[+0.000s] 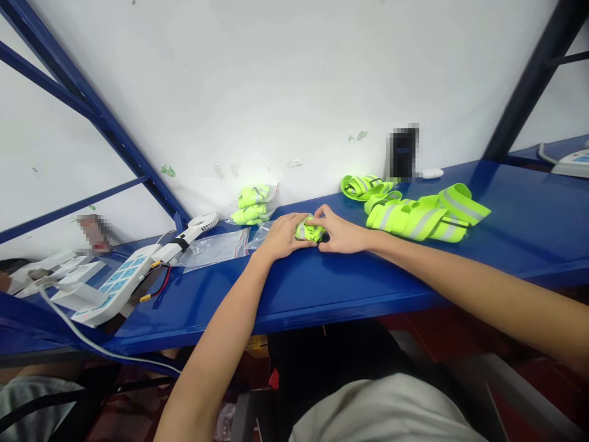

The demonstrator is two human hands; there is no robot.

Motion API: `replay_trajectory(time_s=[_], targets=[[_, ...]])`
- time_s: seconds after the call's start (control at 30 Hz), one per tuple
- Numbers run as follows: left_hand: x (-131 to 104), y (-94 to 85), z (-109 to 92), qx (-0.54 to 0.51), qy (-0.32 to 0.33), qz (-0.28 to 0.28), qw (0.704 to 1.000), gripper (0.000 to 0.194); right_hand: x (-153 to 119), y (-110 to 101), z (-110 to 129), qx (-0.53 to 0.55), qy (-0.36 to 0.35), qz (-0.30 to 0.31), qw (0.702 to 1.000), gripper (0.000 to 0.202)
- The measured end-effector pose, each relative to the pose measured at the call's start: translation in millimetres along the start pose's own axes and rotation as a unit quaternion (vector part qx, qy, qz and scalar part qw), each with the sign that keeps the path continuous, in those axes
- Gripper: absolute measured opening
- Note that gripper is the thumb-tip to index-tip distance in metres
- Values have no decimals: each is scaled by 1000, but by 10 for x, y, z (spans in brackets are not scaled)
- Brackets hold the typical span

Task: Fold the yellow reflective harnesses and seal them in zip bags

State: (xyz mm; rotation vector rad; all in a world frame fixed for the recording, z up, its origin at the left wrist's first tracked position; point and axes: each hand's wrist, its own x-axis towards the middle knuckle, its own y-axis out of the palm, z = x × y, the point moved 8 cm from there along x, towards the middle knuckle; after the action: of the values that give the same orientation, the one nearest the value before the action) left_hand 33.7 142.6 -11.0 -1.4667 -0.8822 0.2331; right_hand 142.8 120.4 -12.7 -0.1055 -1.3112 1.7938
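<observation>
Blue tabletop (322, 279), neon bundle (309, 231) between hands (283, 237) (344, 235)

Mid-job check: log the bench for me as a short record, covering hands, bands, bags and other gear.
Left hand: on the left side of a rolled green band
Right hand: on the same roll's right side
Loose bands: a heap right of the hands, a coil behind it
Bags: a filled clear bag by the wall; a flat clear bag nearer
Other gear: white fan, power strip at left
Surface: blue table
</observation>
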Motion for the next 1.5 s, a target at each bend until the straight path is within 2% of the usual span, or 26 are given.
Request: replay_trajectory(time_s=[0.07,0.2,0.43,0.57,0.67,0.77,0.87,0.97,1.1,1.2,1.33,1.43,1.5], targets=[[-8,-10,39,-26,8,6,1000,78,-8,1,10,-8,-32,11,999,42],[-22,-10,106,-43,-11,13,999,88,6,-52,29,-45,-89,-29,995,41],[-38,-16,48,-43,1,6,999,73,45,-76,11,-37,-91,-51,994,37],[-32,-6,44,-18,6,-2,1000,74,57,-78,-62,-16,-53,-32,998,37],[-30,6,28,-4,18,0,1000,72,48,-61,-65,-4,-38,10,999,42],[-37,5,36,-3,19,-3,1000,76,33,-46,3,16,-60,48,997,44],[-47,1,58,-1,10,-2,1000,84,21,-40,75,21,-90,57,994,33],[-44,-4,38,0,18,7,1000,81,2,-7,116,-1,-105,65,992,29],[-24,-24,16,-10,19,13,1000,78,-9,53,98,-45,-110,70,990,51],[-22,-35,-3,-24,16,11,1000,78,13,101,64,-95,-136,53,985,50],[-33,-71,-51,-32,-3,-2,999,70,53,93,39,-121,-164,2,979,46],[-25,-157,-122,-75,-8,-37,996,67,40,-24,101,-103,-182,-54,976,45],[-15,-231,-157,-108,-9,-69,992,69,24,-152,124,-80,-164,-105,978,43]])
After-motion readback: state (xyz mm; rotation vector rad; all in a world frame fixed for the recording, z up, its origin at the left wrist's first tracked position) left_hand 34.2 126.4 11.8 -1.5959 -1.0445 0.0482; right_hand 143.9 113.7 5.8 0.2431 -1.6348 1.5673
